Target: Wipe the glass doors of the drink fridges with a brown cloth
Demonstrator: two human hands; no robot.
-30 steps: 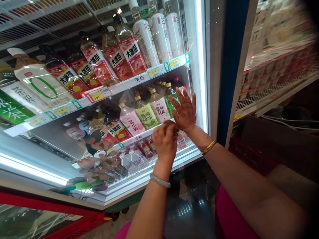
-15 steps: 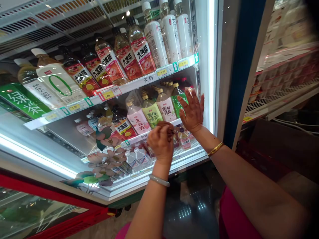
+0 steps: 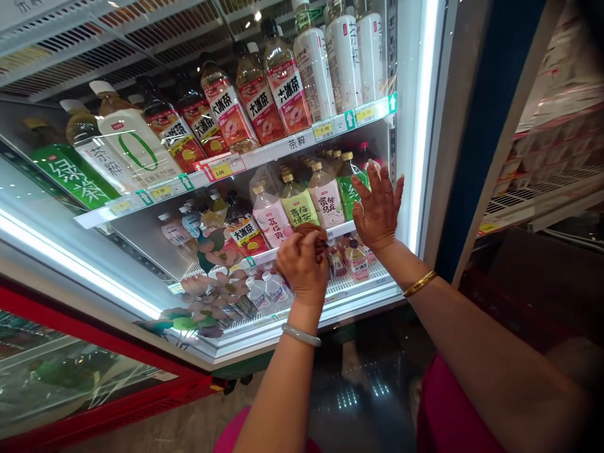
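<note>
My left hand (image 3: 304, 267), with a pale bangle at the wrist, is closed round a brown crumpled item (image 3: 314, 233) in front of the cooler's middle shelf. To its right my right hand (image 3: 378, 207), with a gold bracelet, has its fingers spread and raised near a green bottle (image 3: 352, 189); whether it touches the glass is unclear. Behind the hands stand a peach oolong bottle (image 3: 326, 200), a yellow-green bottle (image 3: 298, 204) and a pink bottle (image 3: 272, 221). A flower decoration (image 3: 217, 289) shows at the lower left of the pane.
Tea bottles line the upper shelf (image 3: 278, 150) above its price tags. A red-framed cooler (image 3: 189, 390) is at the lower left. Another shelf unit (image 3: 519, 201) stands on the right, past a dark blue panel (image 3: 491, 126).
The view has shifted, so the cooler and its bottles sit further right in the picture. My right hand appears slightly further right; my left hand keeps its grip on the brown item.
</note>
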